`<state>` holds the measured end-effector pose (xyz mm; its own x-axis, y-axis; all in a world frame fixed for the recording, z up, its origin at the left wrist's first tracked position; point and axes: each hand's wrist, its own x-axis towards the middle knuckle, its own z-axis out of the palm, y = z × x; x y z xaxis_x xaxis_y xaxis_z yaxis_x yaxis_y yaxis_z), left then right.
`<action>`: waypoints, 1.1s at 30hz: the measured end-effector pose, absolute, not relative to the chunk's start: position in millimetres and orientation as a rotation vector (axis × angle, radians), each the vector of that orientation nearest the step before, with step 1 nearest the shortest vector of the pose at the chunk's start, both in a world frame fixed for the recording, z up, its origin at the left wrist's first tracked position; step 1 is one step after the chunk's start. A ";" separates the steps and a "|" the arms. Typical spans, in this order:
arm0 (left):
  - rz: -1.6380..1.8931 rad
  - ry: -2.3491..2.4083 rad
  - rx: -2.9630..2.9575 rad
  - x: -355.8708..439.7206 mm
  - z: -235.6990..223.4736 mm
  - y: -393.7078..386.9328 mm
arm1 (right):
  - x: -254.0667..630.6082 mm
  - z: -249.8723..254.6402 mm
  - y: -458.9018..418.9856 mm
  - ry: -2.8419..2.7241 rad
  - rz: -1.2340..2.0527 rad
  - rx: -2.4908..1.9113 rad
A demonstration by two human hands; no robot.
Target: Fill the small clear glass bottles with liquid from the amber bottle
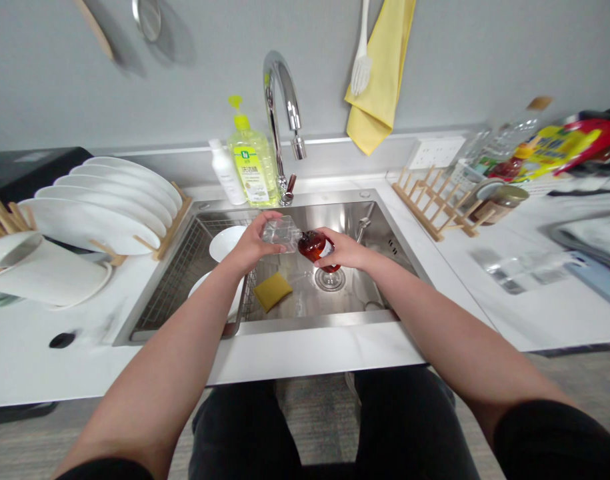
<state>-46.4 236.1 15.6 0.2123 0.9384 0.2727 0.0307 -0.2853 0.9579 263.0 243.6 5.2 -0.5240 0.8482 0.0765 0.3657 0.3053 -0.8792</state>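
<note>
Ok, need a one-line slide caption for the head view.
Head view: left hand holds a clear container, right hand a tilted amber bottle, over a stainless steel sink.

Two things are up in the person's hands, close enough to almost touch. The left hand (255, 243) grips a clear plastic box (281, 234) with squared corners, see-through and catching the light, its body tipped slightly. Just beside its right corner, the right hand (342, 248) has a small amber-red bottle (312, 245) lying tilted on its side, a white label showing on its glossy curve, with the fingers wrapped partly around it
</note>
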 end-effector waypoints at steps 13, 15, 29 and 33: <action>1.239 0.939 1.564 -46.0 16.8 235.8 | 261.4 5.1 242.7 -2.033 1.135 -1.104; 1.238 0.930 1.556 -46.0 16.6 235.9 | 261.4 3.9 243.4 -2.037 1.134 -1.103; 1.232 0.910 1.532 -46.1 17.3 236.0 | 261.1 5.3 242.7 -2.061 1.145 -1.096; 1.234 0.910 1.534 -45.6 17.5 236.6 | 261.5 4.4 243.1 -2.060 1.132 -1.110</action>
